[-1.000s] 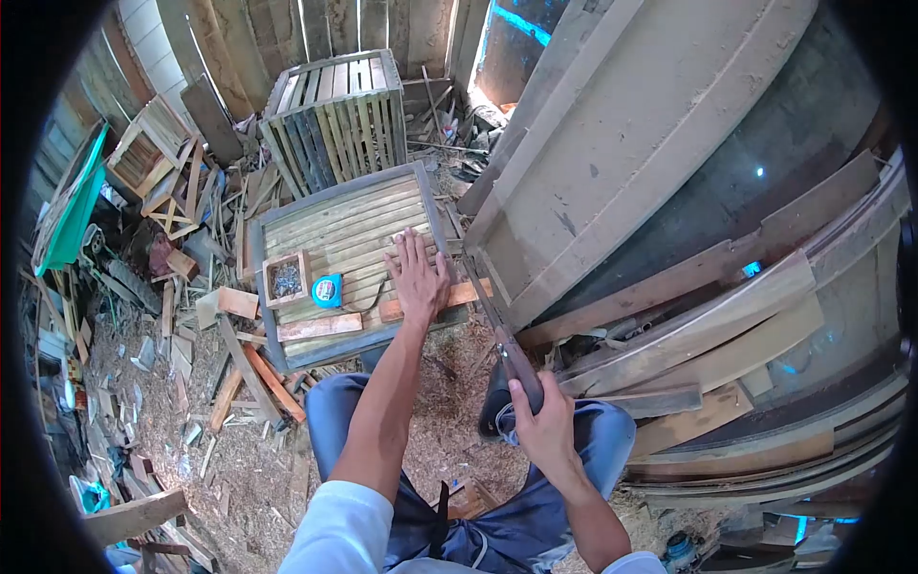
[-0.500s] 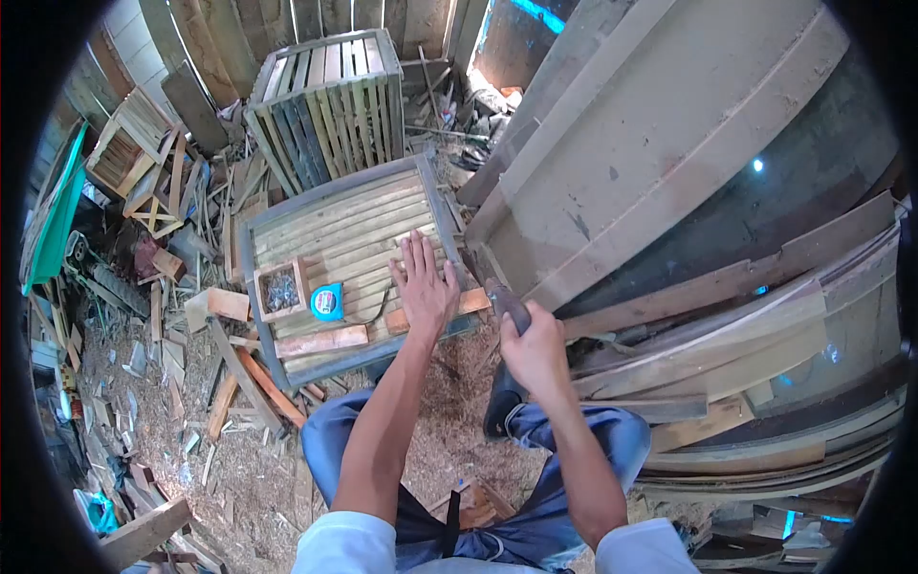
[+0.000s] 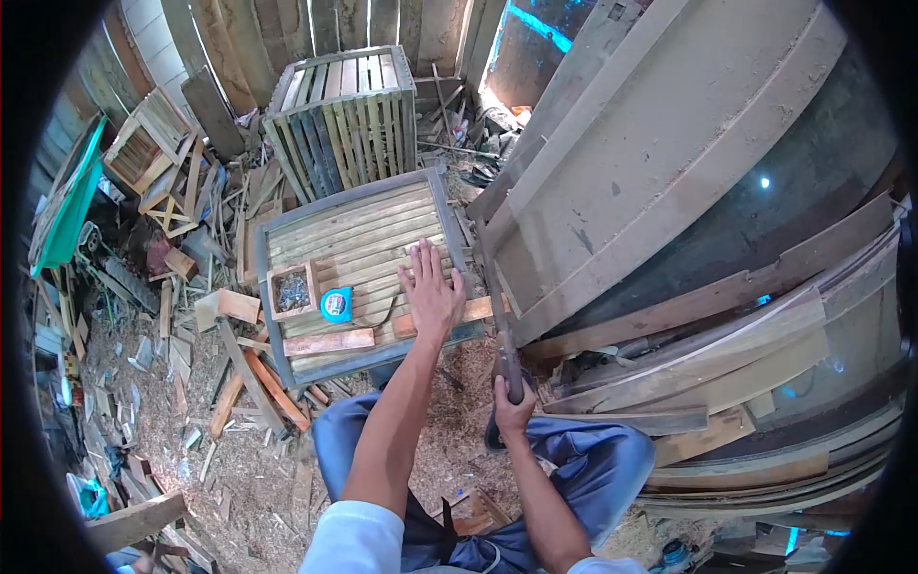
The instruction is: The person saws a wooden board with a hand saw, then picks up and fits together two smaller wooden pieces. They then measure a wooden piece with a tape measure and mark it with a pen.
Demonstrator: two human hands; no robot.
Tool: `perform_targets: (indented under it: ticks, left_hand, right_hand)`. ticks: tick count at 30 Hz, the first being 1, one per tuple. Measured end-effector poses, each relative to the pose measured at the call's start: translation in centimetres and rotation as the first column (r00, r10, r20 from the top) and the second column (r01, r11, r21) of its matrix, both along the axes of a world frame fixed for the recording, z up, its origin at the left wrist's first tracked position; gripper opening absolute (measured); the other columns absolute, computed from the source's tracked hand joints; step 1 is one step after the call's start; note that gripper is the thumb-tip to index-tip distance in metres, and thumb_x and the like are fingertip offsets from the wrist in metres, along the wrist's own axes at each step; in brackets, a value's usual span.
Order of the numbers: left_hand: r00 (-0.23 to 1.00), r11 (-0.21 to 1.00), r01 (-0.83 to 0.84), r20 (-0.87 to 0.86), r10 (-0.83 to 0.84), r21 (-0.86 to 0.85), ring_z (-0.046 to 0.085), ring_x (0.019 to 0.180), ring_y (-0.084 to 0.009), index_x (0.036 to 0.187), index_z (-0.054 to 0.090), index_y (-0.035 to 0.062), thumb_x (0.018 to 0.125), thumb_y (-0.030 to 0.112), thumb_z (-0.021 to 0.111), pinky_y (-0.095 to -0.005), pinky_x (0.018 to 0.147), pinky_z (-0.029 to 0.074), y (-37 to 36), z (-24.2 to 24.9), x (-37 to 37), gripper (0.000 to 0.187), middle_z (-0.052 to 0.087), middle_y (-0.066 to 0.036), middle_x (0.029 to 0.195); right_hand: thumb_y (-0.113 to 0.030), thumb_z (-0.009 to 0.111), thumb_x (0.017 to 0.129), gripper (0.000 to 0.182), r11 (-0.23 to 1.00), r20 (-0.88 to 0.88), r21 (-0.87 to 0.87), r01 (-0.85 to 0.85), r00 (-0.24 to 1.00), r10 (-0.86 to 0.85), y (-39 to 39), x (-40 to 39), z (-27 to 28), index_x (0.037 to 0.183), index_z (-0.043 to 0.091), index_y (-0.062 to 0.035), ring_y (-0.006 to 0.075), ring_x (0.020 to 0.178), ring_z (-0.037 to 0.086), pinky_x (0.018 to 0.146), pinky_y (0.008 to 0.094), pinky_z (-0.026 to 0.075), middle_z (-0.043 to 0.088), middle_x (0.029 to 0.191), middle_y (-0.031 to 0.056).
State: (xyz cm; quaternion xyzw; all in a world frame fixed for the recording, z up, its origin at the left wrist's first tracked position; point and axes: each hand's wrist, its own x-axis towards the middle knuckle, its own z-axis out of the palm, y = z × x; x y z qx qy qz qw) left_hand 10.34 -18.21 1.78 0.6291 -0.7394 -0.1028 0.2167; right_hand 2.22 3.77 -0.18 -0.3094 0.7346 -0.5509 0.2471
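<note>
My left hand (image 3: pixel 435 297) lies flat with fingers stretched, over a short wooden strip (image 3: pixel 406 326) and the slatted wooden table (image 3: pixel 354 234). The strip's right end sticks out past the table's edge. My right hand (image 3: pixel 514 409) is wrapped round the dark handle of a handsaw (image 3: pixel 508 349). Its long thin blade points up and away, beside the strip's right end. On the slats left of my left hand are a blue tape measure (image 3: pixel 336 305), a small wooden box (image 3: pixel 293 291) of metal bits, probably nails, and another wood piece (image 3: pixel 329 342).
A slatted wooden crate (image 3: pixel 349 134) stands behind the table. Large panels and curved boards (image 3: pixel 688 383) lean along the right. Wood offcuts (image 3: pixel 253 373) and sawdust cover the floor at left, near a green sheet (image 3: pixel 72 215).
My right hand has drawn the handsaw back toward my body, and more of its blade shows. My left hand stays on the wooden strip. The view has shifted slightly.
</note>
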Motion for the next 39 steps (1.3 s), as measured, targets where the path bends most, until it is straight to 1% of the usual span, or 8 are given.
perform_targets:
  ticks: [3, 8, 9, 12, 19, 26, 32, 39]
  left_hand:
    - [0.999, 1.0, -0.017, 0.048, 0.016, 0.019, 0.016, 0.149, -0.0268, 0.147, 0.035, 0.0003, 0.095, 0.036, 0.04, -0.054, 0.119, 0.008, 0.0, 0.4, -0.3, 0.063, 0.022, -0.012, 0.16]
    - [0.999, 0.999, -0.032, 0.015, 0.033, -0.037, 0.021, 0.148, -0.0267, 0.145, 0.039, 0.0002, 0.092, 0.037, 0.041, -0.0547, 0.119, 0.01, 0.1, 0.4, -0.4, 0.065, 0.024, -0.012, 0.159]
    - [0.999, 0.998, -0.035, 0.022, 0.036, -0.051, 0.021, 0.148, -0.0268, 0.145, 0.039, 0.0002, 0.092, 0.037, 0.041, -0.0548, 0.119, 0.01, 0.1, -0.1, -0.3, 0.065, 0.024, -0.012, 0.159]
    - [0.999, 0.999, -0.033, 0.016, 0.033, -0.038, 0.02, 0.148, -0.0267, 0.145, 0.038, 0.0, 0.092, 0.037, 0.042, -0.0549, 0.119, 0.01, 0.0, 0.2, -0.5, 0.065, 0.025, -0.012, 0.159]
    - [1.0, 0.999, -0.02, -0.001, 0.02, -0.048, 0.018, 0.149, -0.0262, 0.145, 0.038, 0.0003, 0.092, 0.034, 0.043, -0.0544, 0.119, 0.009, 0.2, -0.1, -0.2, 0.063, 0.023, -0.012, 0.16]
    - [0.999, 1.0, 0.022, -0.035, -0.023, -0.007, 0.016, 0.149, -0.0269, 0.148, 0.034, 0.0025, 0.091, 0.031, 0.044, -0.0532, 0.12, 0.008, 0.2, -0.6, 0.3, 0.064, 0.021, -0.011, 0.161]
    - [1.0, 1.0, 0.013, 0.003, -0.013, 0.009, 0.015, 0.15, -0.0266, 0.149, 0.033, 0.0017, 0.091, 0.03, 0.044, -0.0538, 0.12, 0.008, -0.2, 0.1, 0.6, 0.065, 0.02, -0.01, 0.161]
    - [1.0, 1.0, -0.001, -0.026, 0.001, 0.012, 0.016, 0.149, -0.0257, 0.147, 0.036, 0.0022, 0.091, 0.029, 0.043, -0.0538, 0.12, 0.009, 0.4, 0.5, -0.1, 0.062, 0.022, -0.01, 0.161]
  right_hand:
    - [-0.015, 0.069, 0.089, 0.019, 0.999, 0.356, -0.011, -0.03, 0.934, 0.032, 0.3, -1.2, 1.0, 0.085, 0.059, 0.0004, 0.0078, 0.051, 0.054, 0.047, 0.0265, 0.044, 0.057, 0.062, -0.0013]
    - [-0.022, 0.068, 0.091, 0.026, 0.956, 0.045, 0.27, -0.117, 0.993, 0.108, -2.1, -2.5, 15.7, 0.079, 0.056, -0.0025, 0.0123, 0.053, 0.056, 0.051, 0.0295, 0.045, 0.056, 0.059, 0.0049]
    - [-0.026, 0.068, 0.09, 0.029, 0.959, -0.274, 0.267, -0.094, 0.947, 0.169, -2.4, -2.7, 17.5, 0.082, 0.057, -0.0002, 0.0179, 0.056, 0.056, 0.056, 0.0354, 0.045, 0.056, 0.06, 0.0093]
    - [-0.035, 0.067, 0.091, 0.036, 0.891, -0.247, 0.418, -0.176, 0.922, 0.298, -2.4, -2.7, 24.2, 0.086, 0.057, -0.0005, 0.0386, 0.064, 0.064, 0.061, 0.0434, 0.047, 0.06, 0.064, 0.0191]
    - [-0.037, 0.066, 0.091, 0.043, 0.738, -0.178, 0.64, -0.215, 0.893, 0.414, -5.2, -0.9, 31.7, 0.084, 0.059, 0.0046, 0.042, 0.063, 0.056, 0.062, 0.0442, 0.045, 0.059, 0.068, 0.0253]
    - [-0.027, 0.065, 0.089, 0.034, 0.863, -0.345, 0.498, -0.082, 0.895, 0.283, -13.7, 0.3, 14.9, 0.088, 0.063, 0.006, 0.0462, 0.085, 0.064, 0.074, 0.0478, 0.051, 0.064, 0.081, 0.03]
    - [-0.026, 0.066, 0.089, 0.03, 0.912, -0.221, 0.38, -0.154, 0.943, 0.251, -11.6, -1.3, 15.7, 0.088, 0.063, 0.0044, 0.0406, 0.069, 0.065, 0.065, 0.0436, 0.05, 0.063, 0.069, 0.0256]
    - [-0.027, 0.066, 0.093, 0.029, 0.996, -0.036, 0.044, -0.081, 0.996, 0.083, -3.8, -2.0, 3.5, 0.094, 0.068, 0.0016, 0.0123, 0.056, 0.055, 0.054, 0.0316, 0.044, 0.058, 0.062, 0.001]
